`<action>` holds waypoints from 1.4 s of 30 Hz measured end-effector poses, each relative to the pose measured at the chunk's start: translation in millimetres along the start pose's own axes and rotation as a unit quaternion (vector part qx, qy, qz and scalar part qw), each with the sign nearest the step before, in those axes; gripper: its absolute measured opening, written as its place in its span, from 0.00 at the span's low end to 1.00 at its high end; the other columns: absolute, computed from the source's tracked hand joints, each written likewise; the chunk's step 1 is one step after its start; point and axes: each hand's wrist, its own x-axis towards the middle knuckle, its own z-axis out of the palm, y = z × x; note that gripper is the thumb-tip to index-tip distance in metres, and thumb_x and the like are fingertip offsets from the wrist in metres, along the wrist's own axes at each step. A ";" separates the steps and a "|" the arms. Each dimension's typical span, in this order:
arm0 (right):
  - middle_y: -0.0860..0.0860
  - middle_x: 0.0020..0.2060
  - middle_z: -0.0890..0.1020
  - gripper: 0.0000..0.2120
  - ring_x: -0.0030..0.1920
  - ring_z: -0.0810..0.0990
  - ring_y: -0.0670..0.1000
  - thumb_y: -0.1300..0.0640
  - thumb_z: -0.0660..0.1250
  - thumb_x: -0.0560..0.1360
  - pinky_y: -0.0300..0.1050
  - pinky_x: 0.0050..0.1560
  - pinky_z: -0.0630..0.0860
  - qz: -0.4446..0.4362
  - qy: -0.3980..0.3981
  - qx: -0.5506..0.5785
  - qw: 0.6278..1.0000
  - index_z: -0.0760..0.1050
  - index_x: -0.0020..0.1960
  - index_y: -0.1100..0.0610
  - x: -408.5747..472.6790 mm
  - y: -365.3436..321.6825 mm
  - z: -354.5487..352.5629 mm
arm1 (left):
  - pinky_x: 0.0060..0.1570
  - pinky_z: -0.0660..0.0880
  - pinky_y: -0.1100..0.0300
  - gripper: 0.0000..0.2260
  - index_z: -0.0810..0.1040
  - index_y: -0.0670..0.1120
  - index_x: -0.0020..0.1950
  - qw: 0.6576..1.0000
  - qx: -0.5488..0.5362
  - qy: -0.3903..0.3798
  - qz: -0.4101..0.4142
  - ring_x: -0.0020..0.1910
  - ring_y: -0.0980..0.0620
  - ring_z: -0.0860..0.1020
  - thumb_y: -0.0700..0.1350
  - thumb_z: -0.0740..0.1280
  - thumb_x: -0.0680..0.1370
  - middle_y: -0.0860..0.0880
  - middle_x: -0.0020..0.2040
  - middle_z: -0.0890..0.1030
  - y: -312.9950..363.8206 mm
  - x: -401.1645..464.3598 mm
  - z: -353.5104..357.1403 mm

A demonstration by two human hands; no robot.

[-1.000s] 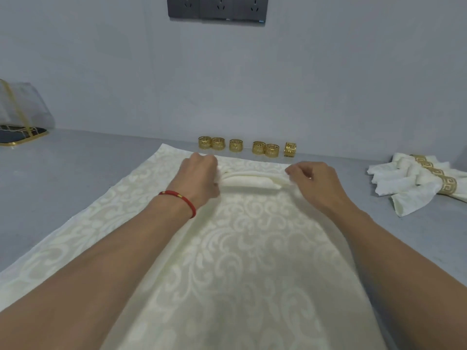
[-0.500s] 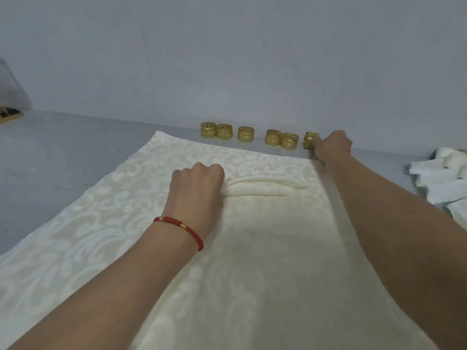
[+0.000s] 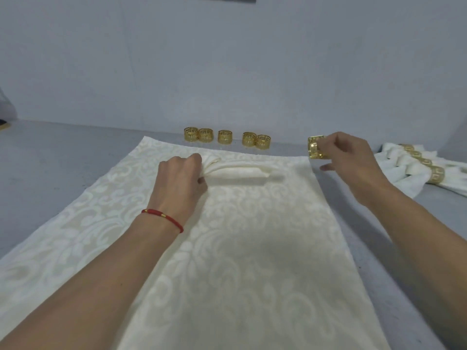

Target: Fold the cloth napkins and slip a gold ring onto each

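Note:
A cream folded napkin (image 3: 240,171) lies as a narrow bundle on a large patterned cream cloth (image 3: 227,261). My left hand (image 3: 180,181), with a red bracelet at the wrist, grips the napkin's left end, fingers curled round the gathered fabric. My right hand (image 3: 351,157) is lifted just past the cloth's far right corner and pinches a gold ring (image 3: 316,149) between thumb and fingers. The napkin's right end lies free, well left of that ring.
Several more gold rings (image 3: 227,137) stand in a row along the wall behind the cloth. Finished napkins with gold rings (image 3: 417,168) lie at the right. The grey tabletop (image 3: 63,157) shows on both sides of the cloth.
My right hand let go of the napkin's right end, reached to the row of rings, and has lifted the rightmost ring away. My left hand kept its grip on the napkin.

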 end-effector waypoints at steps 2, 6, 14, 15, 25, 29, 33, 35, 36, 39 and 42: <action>0.50 0.45 0.86 0.09 0.47 0.85 0.49 0.54 0.68 0.81 0.52 0.52 0.85 0.042 -0.004 0.069 0.997 0.81 0.46 0.59 -32.7 -3.3 -21.0 | 0.32 0.53 0.56 0.11 0.70 0.39 0.35 0.999 -0.021 0.034 0.005 0.28 0.43 0.64 0.35 0.73 0.67 0.45 0.27 0.69 3.4 -1.1 -7.3; 0.58 0.51 0.86 0.12 0.48 0.86 0.51 0.55 0.71 0.80 0.34 0.39 0.81 0.126 0.038 0.175 0.976 0.80 0.55 0.65 -75.9 10.9 -25.3 | 0.28 0.52 0.62 0.15 0.69 0.40 0.31 0.998 -0.026 0.030 0.039 0.23 0.45 0.62 0.33 0.76 0.61 0.45 0.23 0.68 10.9 -5.6 -17.5; 0.58 0.46 0.84 0.04 0.48 0.84 0.53 0.63 0.69 0.80 0.49 0.55 0.84 0.069 0.031 0.277 0.958 0.76 0.51 0.63 -85.7 23.3 -9.5 | 0.30 0.49 0.69 0.20 0.66 0.43 0.31 0.994 -0.042 0.013 0.100 0.23 0.49 0.61 0.32 0.78 0.59 0.51 0.25 0.64 21.8 -10.9 -14.9; 0.56 0.44 0.84 0.04 0.47 0.84 0.53 0.63 0.69 0.80 0.51 0.56 0.84 0.066 0.020 0.274 0.959 0.76 0.51 0.63 -86.4 24.0 -9.8 | 0.30 0.49 0.69 0.22 0.65 0.44 0.31 0.994 -0.045 0.013 0.101 0.23 0.49 0.61 0.32 0.78 0.59 0.52 0.25 0.63 22.3 -11.5 -14.6; 0.60 0.56 0.85 0.17 0.54 0.86 0.58 0.66 0.72 0.76 0.60 0.64 0.79 0.085 -0.058 0.305 0.947 0.74 0.64 0.60 -89.4 24.9 -2.3 | 0.28 0.52 0.68 0.21 0.65 0.46 0.33 0.991 -0.073 0.027 0.112 0.25 0.49 0.63 0.34 0.78 0.62 0.52 0.27 0.65 24.3 -14.4 -10.1; 0.57 0.58 0.85 0.20 0.56 0.86 0.59 0.60 0.77 0.73 0.60 0.68 0.75 0.055 -0.143 0.224 0.962 0.82 0.63 0.50 -95.5 21.0 -5.8 | 0.28 0.53 0.69 0.17 0.69 0.43 0.32 0.990 -0.073 0.033 0.119 0.26 0.50 0.63 0.34 0.78 0.62 0.52 0.27 0.67 27.2 -15.3 -8.5; 0.43 0.55 0.86 0.16 0.50 0.85 0.43 0.60 0.78 0.72 0.42 0.55 0.77 -0.031 -0.136 0.086 0.986 0.85 0.58 0.47 -104.5 12.2 -9.8 | 0.28 0.53 0.69 0.16 0.69 0.43 0.32 0.989 -0.073 0.029 0.124 0.25 0.51 0.63 0.33 0.77 0.61 0.50 0.26 0.67 29.2 -15.5 -11.0; 0.40 0.54 0.86 0.18 0.53 0.84 0.40 0.60 0.81 0.69 0.39 0.56 0.77 -0.058 -0.124 0.048 0.989 0.85 0.56 0.46 -106.2 8.6 -9.7 | 0.28 0.52 0.70 0.17 0.69 0.43 0.31 0.989 -0.065 0.022 0.130 0.25 0.51 0.63 0.32 0.78 0.60 0.49 0.25 0.68 29.9 -16.1 -12.9; 0.39 0.54 0.86 0.20 0.55 0.83 0.40 0.59 0.82 0.67 0.38 0.58 0.76 -0.071 -0.122 0.027 0.990 0.85 0.56 0.46 -106.7 7.9 -9.7 | 0.28 0.52 0.71 0.18 0.69 0.43 0.31 0.988 -0.064 0.019 0.137 0.25 0.51 0.63 0.32 0.78 0.59 0.49 0.24 0.68 30.7 -16.5 -13.1; 0.36 0.52 0.84 0.22 0.57 0.80 0.38 0.54 0.84 0.64 0.26 0.59 0.68 -0.161 -0.101 -0.114 0.975 0.85 0.57 0.45 -103.5 12.2 -9.7 | 0.28 0.52 0.70 0.18 0.68 0.43 0.31 0.985 -0.072 0.011 0.154 0.25 0.50 0.63 0.32 0.77 0.59 0.48 0.24 0.69 34.0 -17.4 -11.5; 0.34 0.51 0.82 0.22 0.53 0.76 0.40 0.52 0.83 0.66 0.25 0.58 0.64 -0.249 -0.098 -0.216 0.939 0.84 0.59 0.49 -104.2 11.9 -5.6 | 0.28 0.51 0.70 0.18 0.68 0.44 0.31 0.982 -0.067 -0.001 0.176 0.24 0.49 0.64 0.32 0.78 0.58 0.48 0.25 0.69 39.7 -18.1 -10.2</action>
